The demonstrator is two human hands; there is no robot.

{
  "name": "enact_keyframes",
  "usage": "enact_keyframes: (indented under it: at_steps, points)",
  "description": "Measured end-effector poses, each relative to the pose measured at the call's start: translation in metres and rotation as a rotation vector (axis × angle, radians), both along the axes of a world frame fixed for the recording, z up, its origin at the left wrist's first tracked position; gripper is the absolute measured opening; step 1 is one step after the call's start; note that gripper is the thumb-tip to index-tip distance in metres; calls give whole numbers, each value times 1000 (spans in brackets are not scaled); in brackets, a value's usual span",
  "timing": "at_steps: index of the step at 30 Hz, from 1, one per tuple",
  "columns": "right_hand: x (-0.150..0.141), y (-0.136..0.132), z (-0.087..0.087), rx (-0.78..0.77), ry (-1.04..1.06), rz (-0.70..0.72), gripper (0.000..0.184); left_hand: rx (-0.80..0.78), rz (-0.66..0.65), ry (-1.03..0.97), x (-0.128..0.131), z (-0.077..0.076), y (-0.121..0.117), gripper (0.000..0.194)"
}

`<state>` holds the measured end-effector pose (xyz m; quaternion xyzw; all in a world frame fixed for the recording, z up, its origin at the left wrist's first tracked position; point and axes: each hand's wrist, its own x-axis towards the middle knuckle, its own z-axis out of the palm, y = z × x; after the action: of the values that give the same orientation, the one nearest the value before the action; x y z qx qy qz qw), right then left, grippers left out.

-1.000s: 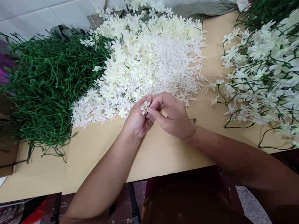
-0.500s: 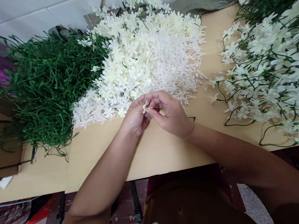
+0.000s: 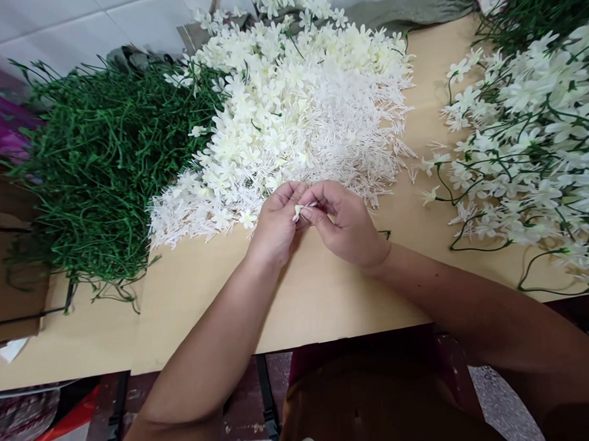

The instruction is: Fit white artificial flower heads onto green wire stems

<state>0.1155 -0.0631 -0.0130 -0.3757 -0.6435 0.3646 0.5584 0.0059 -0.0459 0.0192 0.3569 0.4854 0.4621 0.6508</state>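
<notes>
Over the front of the table, both hands meet fingertip to fingertip around a small white artificial flower (image 3: 298, 211). My left hand (image 3: 276, 229) is closed on the flower from the left. My right hand (image 3: 346, 223) pinches it between thumb and forefinger, with thin white strands sticking out by the fingertips. Fingers cover much of the flower. Just beyond the hands spreads a heap of loose white flowers (image 3: 264, 126), with a mass of thin white stamens (image 3: 354, 138) on its right side.
Left of the heap lies a big tangle of green plastic stems (image 3: 108, 164), next to a cardboard box (image 3: 10, 262). On the right, white flowers on green stems (image 3: 533, 155) are piled up to the table's (image 3: 191, 318) front edge. A tiled wall (image 3: 146, 24) stands behind.
The view has shifted slightly. The flower has turned between my fingers, and my left fingers have closed in nearer to my right fingertips.
</notes>
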Motion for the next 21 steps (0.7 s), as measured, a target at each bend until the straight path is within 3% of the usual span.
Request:
enact_keyframes:
  at_steps: [7,12,21]
  points:
    - [0,5,1,-221,201,79,11,87,17,9,-1,-4,-1,27]
    - [4,9,1,-241,270,106,17,102,-29,-8,-5,-7,3,27]
    - [5,13,-1,-227,342,111,30,54,-44,-113,-7,-1,5,9]
